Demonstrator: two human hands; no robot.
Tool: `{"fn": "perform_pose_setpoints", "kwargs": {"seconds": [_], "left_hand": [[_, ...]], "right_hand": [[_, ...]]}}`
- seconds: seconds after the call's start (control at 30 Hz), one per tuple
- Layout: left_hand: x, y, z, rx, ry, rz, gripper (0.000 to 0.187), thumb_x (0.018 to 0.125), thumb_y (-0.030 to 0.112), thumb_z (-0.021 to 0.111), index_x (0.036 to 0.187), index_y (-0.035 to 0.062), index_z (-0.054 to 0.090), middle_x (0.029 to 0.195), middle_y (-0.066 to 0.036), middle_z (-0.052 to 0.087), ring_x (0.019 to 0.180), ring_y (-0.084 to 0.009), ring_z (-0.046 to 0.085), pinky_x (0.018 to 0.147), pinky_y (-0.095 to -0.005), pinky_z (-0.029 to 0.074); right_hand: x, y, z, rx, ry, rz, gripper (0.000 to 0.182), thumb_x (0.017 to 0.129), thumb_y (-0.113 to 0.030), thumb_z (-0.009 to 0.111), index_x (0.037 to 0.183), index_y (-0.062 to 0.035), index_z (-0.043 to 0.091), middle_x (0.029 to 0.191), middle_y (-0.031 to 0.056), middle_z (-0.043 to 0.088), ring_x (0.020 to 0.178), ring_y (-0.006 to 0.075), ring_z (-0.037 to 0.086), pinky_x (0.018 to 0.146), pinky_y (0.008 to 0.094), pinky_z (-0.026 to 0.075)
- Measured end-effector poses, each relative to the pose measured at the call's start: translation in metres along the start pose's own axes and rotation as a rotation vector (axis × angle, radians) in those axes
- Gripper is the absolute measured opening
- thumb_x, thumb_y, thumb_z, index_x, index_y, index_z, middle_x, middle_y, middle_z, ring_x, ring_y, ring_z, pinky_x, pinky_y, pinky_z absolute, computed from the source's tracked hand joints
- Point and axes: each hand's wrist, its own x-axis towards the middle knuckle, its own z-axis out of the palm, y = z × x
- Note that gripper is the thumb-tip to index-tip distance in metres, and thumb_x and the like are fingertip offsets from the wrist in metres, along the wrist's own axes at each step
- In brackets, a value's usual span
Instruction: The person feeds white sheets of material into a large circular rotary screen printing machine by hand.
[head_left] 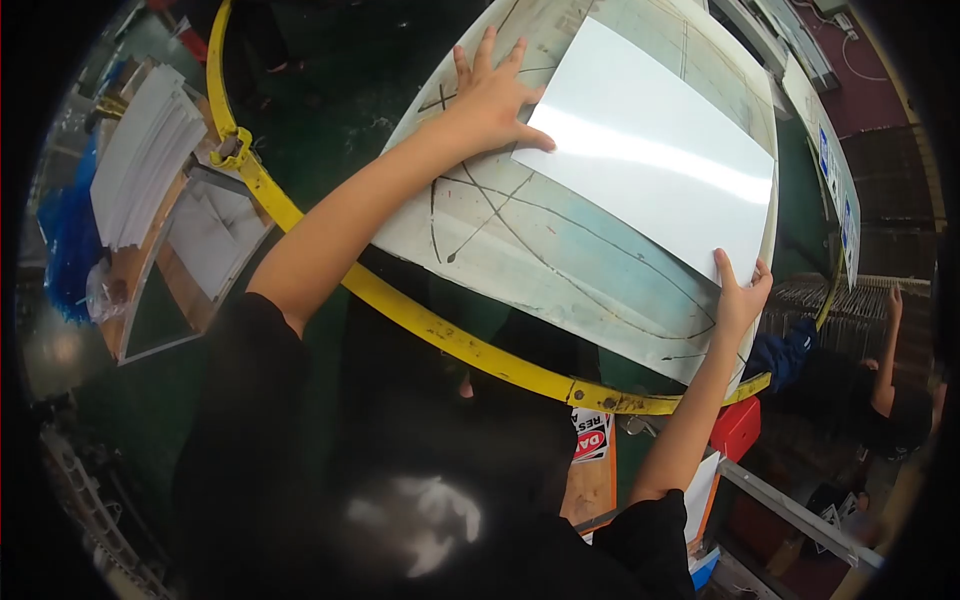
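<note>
A glossy white sheet [650, 150] lies on a worn pale board [560, 260] marked with black curved and crossed lines. My left hand [492, 100] is spread over the board at the sheet's left edge, its thumb touching the sheet's lower left corner. At the sheet's lower right corner is my right hand [740, 292], with the thumb on top and the fingers at the edge, pinching it. Light reflects in a bright band across the sheet.
A yellow curved rail [450, 335] runs between my body and the board. Stacked white sheets [150, 160] stand at the left on a wooden table. A red box [736, 428] is at the lower right. Another person's raised arm [886, 350] shows at the far right.
</note>
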Motion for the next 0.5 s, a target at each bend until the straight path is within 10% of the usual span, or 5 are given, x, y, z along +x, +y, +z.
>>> {"fn": "perform_pose_setpoints", "kwargs": {"seconds": [0.5], "left_hand": [[-0.007, 0.002, 0.008, 0.039, 0.132, 0.008, 0.07, 0.057, 0.061, 0.07, 0.112, 0.018, 0.065, 0.147, -0.015, 0.022, 0.135, -0.0445, -0.004, 0.098, -0.0711, -0.004]], "right_hand": [[-0.001, -0.007, 0.001, -0.211, -0.047, 0.012, 0.078, 0.06, -0.031, 0.084, 0.115, 0.0087, 0.045, 0.107, 0.0217, 0.055, 0.099, 0.027, 0.055, 0.087, 0.0333, 0.043]]}}
